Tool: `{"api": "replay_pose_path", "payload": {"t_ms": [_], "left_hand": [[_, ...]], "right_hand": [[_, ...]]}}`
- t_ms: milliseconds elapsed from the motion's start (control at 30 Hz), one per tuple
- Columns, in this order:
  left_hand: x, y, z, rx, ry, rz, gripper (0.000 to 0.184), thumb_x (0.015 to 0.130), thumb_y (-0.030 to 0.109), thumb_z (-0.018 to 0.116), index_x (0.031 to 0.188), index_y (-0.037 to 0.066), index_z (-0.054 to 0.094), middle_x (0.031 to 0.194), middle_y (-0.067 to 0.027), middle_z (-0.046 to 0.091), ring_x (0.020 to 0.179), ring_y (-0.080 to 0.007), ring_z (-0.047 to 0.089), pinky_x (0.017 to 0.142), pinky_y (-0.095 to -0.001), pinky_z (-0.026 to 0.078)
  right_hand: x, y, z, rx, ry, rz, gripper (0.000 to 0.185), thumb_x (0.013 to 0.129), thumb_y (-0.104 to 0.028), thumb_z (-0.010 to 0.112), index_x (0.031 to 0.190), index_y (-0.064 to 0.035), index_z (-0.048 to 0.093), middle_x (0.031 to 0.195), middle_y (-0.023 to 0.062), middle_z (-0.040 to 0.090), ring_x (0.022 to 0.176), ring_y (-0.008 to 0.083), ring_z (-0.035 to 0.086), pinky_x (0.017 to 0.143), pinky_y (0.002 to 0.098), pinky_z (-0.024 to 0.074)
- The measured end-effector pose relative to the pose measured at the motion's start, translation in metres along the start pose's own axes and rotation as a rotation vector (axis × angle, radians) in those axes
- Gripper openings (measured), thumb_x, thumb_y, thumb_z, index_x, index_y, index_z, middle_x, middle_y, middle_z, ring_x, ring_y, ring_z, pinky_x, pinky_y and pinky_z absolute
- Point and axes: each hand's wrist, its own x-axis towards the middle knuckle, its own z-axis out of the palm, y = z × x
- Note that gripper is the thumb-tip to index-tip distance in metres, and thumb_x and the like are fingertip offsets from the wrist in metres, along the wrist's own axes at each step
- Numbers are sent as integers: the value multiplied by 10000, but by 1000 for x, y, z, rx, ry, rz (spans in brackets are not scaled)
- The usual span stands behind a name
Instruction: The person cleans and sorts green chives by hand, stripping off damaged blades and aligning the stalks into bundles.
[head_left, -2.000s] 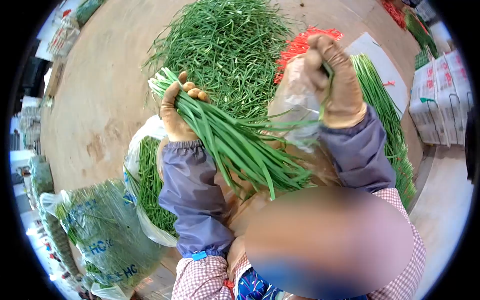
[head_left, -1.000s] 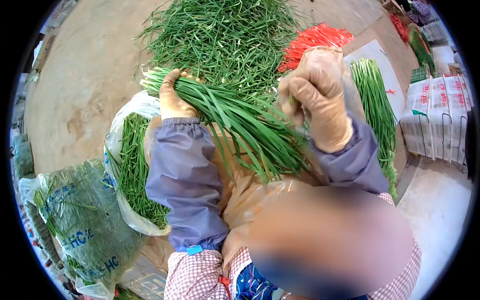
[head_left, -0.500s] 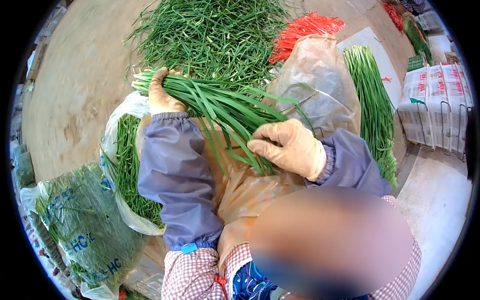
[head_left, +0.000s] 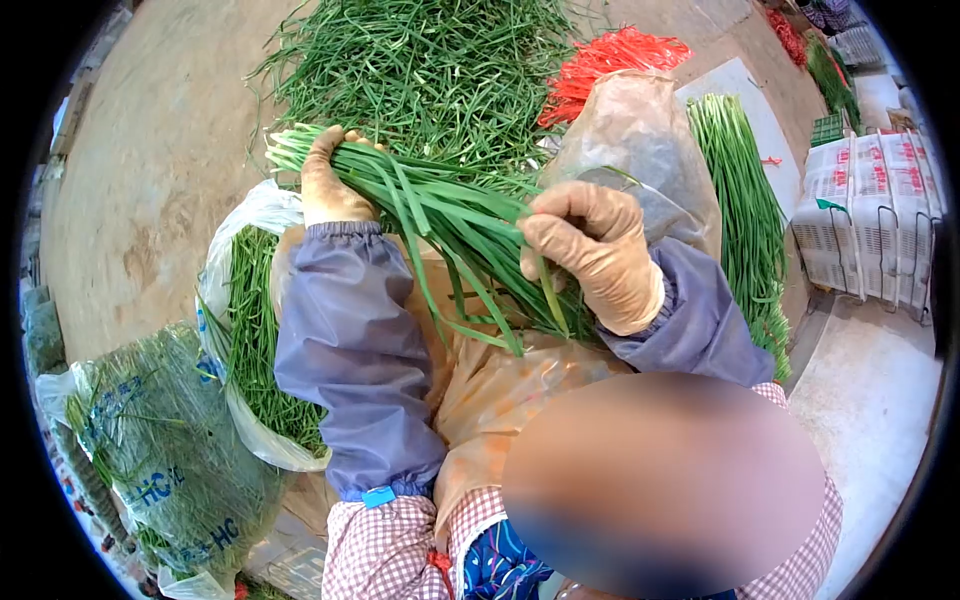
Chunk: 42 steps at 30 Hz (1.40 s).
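Observation:
My left hand (head_left: 335,180), in a tan glove, is closed around a bunch of garlic chives (head_left: 450,215) near its pale stem ends. The green leaves fan out to the right across my lap, some drooping over the front. At the leafy end, my right hand (head_left: 595,250), gloved the same way, has thumb and forefinger pinched on a chive leaf, whose yellowish-green tip hangs below the fingers. The other fingers are curled in.
Beyond the bunch lies a large heap of loose chives (head_left: 420,75). Red ties (head_left: 620,65) sit behind a plastic-covered bundle (head_left: 640,150). Sorted chives (head_left: 740,190) lie right, near white crates (head_left: 865,215). Left are an open bag (head_left: 255,330) and a filled bag (head_left: 180,450).
My right hand has risen from the lower leaves, its fingers now pinched on a leaf. The left hand keeps its hold, nearly still.

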Motion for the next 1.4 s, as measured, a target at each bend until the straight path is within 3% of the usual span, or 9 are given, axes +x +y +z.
{"api": "replay_pose_path", "payload": {"t_ms": [267, 333, 567, 633, 733, 867, 1133, 1267, 1400], "left_hand": [[2, 7, -7, -3, -65, -28, 91, 832, 78, 607, 774, 35, 551, 706, -75, 591, 632, -240, 573, 673, -386, 538], [3, 7, -8, -9, -58, -26, 91, 831, 81, 612, 773, 40, 556, 708, -68, 599, 630, -226, 579, 665, -383, 537], [-3, 7, -3, 1, 26, -5, 69, 831, 57, 618, 801, 50, 557, 713, -47, 592, 620, -206, 590, 654, -387, 539], [-2, 6, -8, 5, -25, -43, 75, 840, 62, 616, 798, 53, 554, 716, -47, 594, 621, -209, 592, 666, -397, 541], [9, 7, -8, 12, 10, -10, 90, 837, 67, 629, 806, 55, 545, 712, -52, 590, 611, -205, 590, 622, -374, 538], [8, 4, -7, 12, 91, -25, 109, 846, 63, 628, 795, 62, 532, 693, -44, 578, 600, -199, 587, 569, -343, 531], [-36, -19, 21, 519, -159, 298, 116, 870, 152, 678, 936, 64, 640, 809, -60, 650, 755, -199, 645, 673, -334, 561], [-35, -25, 18, 305, -222, 192, 261, 853, 114, 700, 1108, 97, 647, 886, -17, 655, 787, -146, 643, 684, -298, 562], [-46, -29, 30, 335, -368, 118, 291, 814, 81, 725, 1067, 17, 597, 893, -57, 663, 771, -156, 653, 643, -284, 563]], "right_hand": [[20, -56, -36, 107, 352, -492, 161, 937, -208, 623, 956, -51, 656, 727, 18, 620, 564, 104, 552, 526, 243, 458], [28, -68, -77, 183, 75, -656, 224, 946, -274, 598, 966, -60, 660, 746, 24, 622, 539, 122, 526, 539, 276, 443], [60, -96, -96, 270, 83, -826, 256, 957, -298, 564, 1063, -72, 619, 686, -31, 474, 558, 103, 421, 561, 272, 383], [107, -78, -117, -683, -70, -705, 258, 929, -213, 567, 1097, -31, 640, 932, 78, 656, 843, 191, 623, 805, 326, 515], [109, -38, -60, -1347, 217, -677, 390, 887, -240, 663, 1190, 1, 615, 1122, 151, 666, 1078, 247, 619, 952, 357, 474], [76, -22, -12, -549, -115, -285, 414, 890, -290, 681, 1196, -20, 606, 1034, 86, 657, 990, 151, 605, 882, 306, 490], [112, 17, 35, -519, -350, -140, 1018, 759, -432, 786, 1505, -65, 198, 1362, 179, 484, 1268, 259, 462, 1073, 339, 347], [120, 52, 36, 83, -394, 52, 1089, 677, -261, 870, 1492, -26, 186, 1306, 175, 537, 1199, 245, 529, 1009, 327, 421], [120, 51, 24, 335, -422, 258, 634, 731, -85, 793, 1289, -27, 498, 1054, 100, 651, 919, 187, 640, 801, 312, 526]]}}
